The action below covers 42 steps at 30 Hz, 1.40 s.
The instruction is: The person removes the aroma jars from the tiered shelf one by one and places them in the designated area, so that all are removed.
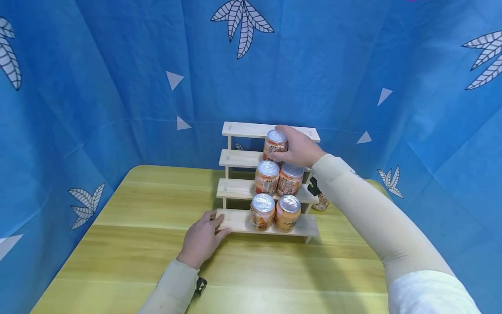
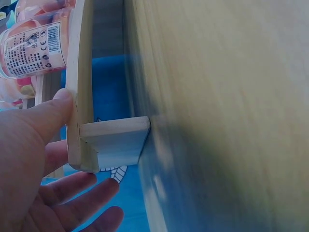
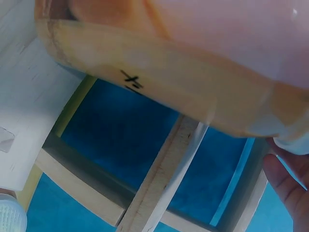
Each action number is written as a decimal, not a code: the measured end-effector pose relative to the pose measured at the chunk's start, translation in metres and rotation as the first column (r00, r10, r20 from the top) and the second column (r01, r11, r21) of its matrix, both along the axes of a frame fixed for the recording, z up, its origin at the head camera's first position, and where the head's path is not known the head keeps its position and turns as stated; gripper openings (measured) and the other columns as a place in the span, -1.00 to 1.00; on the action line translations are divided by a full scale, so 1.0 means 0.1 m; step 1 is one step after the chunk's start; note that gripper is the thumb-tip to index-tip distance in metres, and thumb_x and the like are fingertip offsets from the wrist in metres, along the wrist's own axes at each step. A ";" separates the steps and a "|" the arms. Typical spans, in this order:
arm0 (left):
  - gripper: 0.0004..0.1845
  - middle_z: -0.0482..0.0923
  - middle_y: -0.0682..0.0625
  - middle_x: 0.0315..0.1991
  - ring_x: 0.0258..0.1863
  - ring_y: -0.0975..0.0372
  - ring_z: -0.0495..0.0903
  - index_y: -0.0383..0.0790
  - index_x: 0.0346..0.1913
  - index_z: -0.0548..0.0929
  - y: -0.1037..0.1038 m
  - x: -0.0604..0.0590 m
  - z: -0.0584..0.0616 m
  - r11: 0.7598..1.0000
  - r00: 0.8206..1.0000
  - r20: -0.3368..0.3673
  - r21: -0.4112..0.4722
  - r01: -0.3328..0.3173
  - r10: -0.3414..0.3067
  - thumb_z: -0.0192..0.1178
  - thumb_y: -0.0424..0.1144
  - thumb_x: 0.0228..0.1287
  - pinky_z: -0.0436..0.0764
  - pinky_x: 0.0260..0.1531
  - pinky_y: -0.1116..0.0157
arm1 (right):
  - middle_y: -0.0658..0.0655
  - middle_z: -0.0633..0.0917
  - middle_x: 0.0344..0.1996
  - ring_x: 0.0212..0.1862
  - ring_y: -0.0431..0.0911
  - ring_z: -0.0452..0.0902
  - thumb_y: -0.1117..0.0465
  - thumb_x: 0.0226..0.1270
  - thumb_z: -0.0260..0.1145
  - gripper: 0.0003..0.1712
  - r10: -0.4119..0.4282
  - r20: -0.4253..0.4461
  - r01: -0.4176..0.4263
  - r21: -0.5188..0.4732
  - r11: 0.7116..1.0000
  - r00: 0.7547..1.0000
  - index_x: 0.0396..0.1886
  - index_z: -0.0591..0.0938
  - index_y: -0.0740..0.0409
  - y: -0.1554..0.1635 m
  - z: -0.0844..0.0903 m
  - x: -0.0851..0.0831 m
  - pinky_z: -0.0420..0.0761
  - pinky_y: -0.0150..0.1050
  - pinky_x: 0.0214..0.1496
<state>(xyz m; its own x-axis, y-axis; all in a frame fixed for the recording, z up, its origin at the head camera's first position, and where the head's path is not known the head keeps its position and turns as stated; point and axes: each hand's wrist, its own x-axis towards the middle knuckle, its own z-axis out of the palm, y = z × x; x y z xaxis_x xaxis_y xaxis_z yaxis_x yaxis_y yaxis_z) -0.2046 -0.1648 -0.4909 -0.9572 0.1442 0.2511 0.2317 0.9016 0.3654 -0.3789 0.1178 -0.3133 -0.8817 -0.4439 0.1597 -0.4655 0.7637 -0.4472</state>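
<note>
My right hand (image 1: 300, 146) grips a fruit can (image 1: 275, 146) with a silver lid, at the second shelf from the top of a pale wooden stepped rack (image 1: 239, 188). Its thumb and fingers are round the can's side and lid. In the right wrist view, fingers (image 3: 285, 186) show at the right edge, beside a close peach-coloured surface. The left end of the bottom shelf (image 2: 79, 96) is pinched by my left hand (image 1: 201, 240), thumb on top, index finger beneath. Two cans (image 1: 262, 212) stand on the bottom shelf, two more (image 1: 267, 178) on the shelf above.
Another can (image 1: 321, 203) stands on the wooden table (image 1: 157, 244) right of the rack, partly hidden by my right sleeve (image 1: 368, 209). A blue patterned curtain (image 1: 149, 96) surrounds the table at the back and sides, close behind the rack.
</note>
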 end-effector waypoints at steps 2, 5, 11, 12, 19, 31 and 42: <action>-0.38 0.47 -0.29 0.31 0.09 -0.15 0.64 -0.20 0.27 0.63 0.00 0.00 0.00 1.000 1.000 0.003 -0.001 -0.004 0.004 0.29 0.15 0.33 0.67 0.00 -0.07 | 0.14 0.51 0.21 0.13 0.03 0.54 -0.20 0.25 0.44 0.02 -0.003 -0.001 0.003 0.000 1.000 1.000 0.55 0.18 0.04 0.00 0.00 0.01 0.65 0.12 0.08; -0.39 0.47 -0.29 0.31 0.09 -0.15 0.64 -0.21 0.27 0.63 0.00 0.01 0.01 1.000 1.000 0.003 -0.003 -0.001 0.001 0.30 0.13 0.32 0.66 0.01 -0.07 | 0.14 0.52 0.21 0.13 0.04 0.54 -0.20 0.24 0.45 0.01 -0.009 -0.005 0.009 -0.001 1.000 1.000 0.54 0.19 0.05 0.01 0.01 0.02 0.65 0.12 0.07; -0.39 0.47 -0.28 0.31 0.09 -0.13 0.64 -0.22 0.26 0.63 0.01 0.01 0.02 1.000 1.000 -0.001 -0.008 0.006 -0.006 0.29 0.14 0.33 0.67 0.01 -0.05 | 0.14 0.53 0.17 0.10 0.04 0.55 -0.20 0.23 0.46 0.00 -0.024 -0.024 0.024 -0.001 1.000 0.999 0.51 0.22 0.06 0.05 0.02 0.03 0.66 0.12 0.04; -0.39 0.47 -0.28 0.32 0.09 -0.13 0.64 -0.21 0.27 0.63 0.01 0.01 0.02 1.000 1.000 0.004 -0.007 0.001 -0.001 0.28 0.15 0.33 0.66 0.02 -0.05 | 0.14 0.54 0.16 0.10 0.04 0.55 -0.21 0.23 0.46 0.00 -0.021 -0.030 0.021 -0.002 1.000 0.999 0.50 0.23 0.06 0.06 0.01 0.03 0.66 0.12 0.04; -0.39 0.47 -0.28 0.32 0.08 -0.13 0.65 -0.23 0.26 0.63 0.03 0.01 0.00 1.000 1.000 0.007 -0.004 0.000 0.000 0.29 0.14 0.33 0.67 0.01 -0.05 | 0.14 0.55 0.15 0.09 0.03 0.56 -0.16 0.21 0.49 -0.01 -0.024 -0.046 0.024 -0.007 1.000 0.999 0.49 0.24 0.09 0.15 0.00 0.04 0.65 0.10 0.06; -0.39 0.46 -0.28 0.33 0.10 -0.14 0.63 -0.21 0.29 0.62 0.02 0.02 0.03 1.000 1.000 0.025 -0.002 -0.012 0.012 0.28 0.14 0.34 0.66 0.02 -0.07 | 0.16 0.54 0.16 0.08 0.06 0.56 -0.21 0.19 0.49 0.01 -0.057 -0.067 0.056 -0.012 0.998 0.996 0.49 0.25 0.08 0.33 -0.02 0.03 0.67 0.10 0.03; -0.39 0.46 -0.27 0.32 0.10 -0.14 0.63 -0.22 0.28 0.62 0.02 0.02 0.03 1.000 1.000 0.021 -0.003 -0.010 0.010 0.29 0.13 0.34 0.65 0.03 -0.08 | 0.19 0.53 0.18 0.11 0.10 0.55 -0.22 0.18 0.50 0.01 -0.078 -0.078 0.079 0.010 0.997 0.994 0.46 0.28 0.12 0.55 0.00 0.05 0.64 0.14 0.07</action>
<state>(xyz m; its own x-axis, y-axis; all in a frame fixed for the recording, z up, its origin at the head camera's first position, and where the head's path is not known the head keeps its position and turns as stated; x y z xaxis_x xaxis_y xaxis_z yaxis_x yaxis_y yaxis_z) -0.2025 -0.1625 -0.4874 -0.9637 0.1351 0.2304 0.2148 0.9048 0.3676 -0.3738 0.1729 -0.3135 -0.8990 -0.3765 0.2238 -0.4370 0.8046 -0.4021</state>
